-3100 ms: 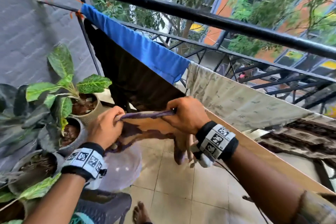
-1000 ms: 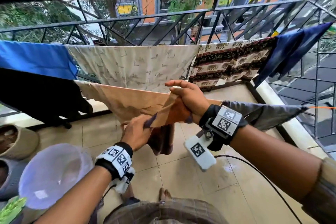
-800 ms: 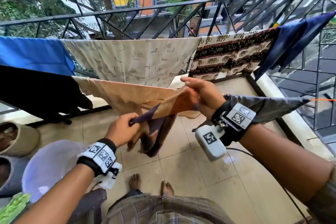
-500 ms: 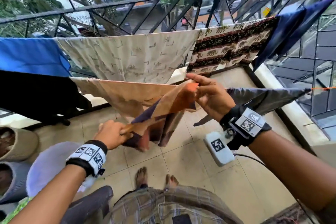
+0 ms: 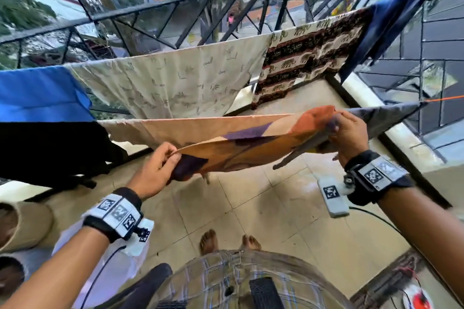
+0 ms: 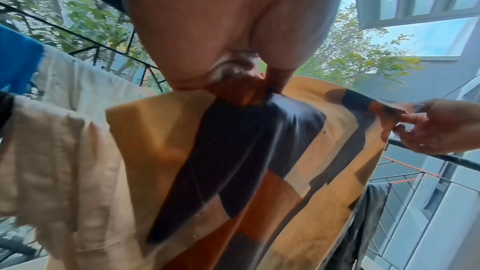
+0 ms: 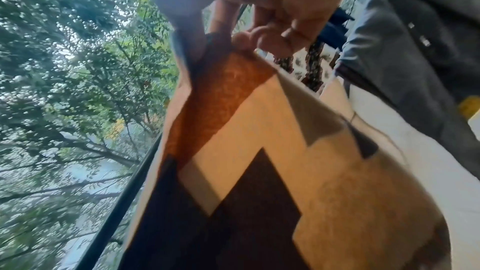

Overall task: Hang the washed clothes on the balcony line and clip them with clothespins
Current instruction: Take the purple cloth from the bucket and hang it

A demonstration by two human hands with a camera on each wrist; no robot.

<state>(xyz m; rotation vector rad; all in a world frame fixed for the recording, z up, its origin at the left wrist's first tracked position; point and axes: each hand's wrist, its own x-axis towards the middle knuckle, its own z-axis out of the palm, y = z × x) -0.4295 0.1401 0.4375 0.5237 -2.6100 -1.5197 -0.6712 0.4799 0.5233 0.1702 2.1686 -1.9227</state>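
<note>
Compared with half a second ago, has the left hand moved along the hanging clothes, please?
Yes. The left hand has pulled leftward, from below the peach cloth's middle toward its end beside the black garment.

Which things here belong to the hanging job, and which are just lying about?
In the job:
- patchwork cloth, stretched between both hands
- left hand and right hand, gripping its ends
- tan cloth and grey cloth, hanging close by

Lying about:
- plant pot
- balcony railing
</note>
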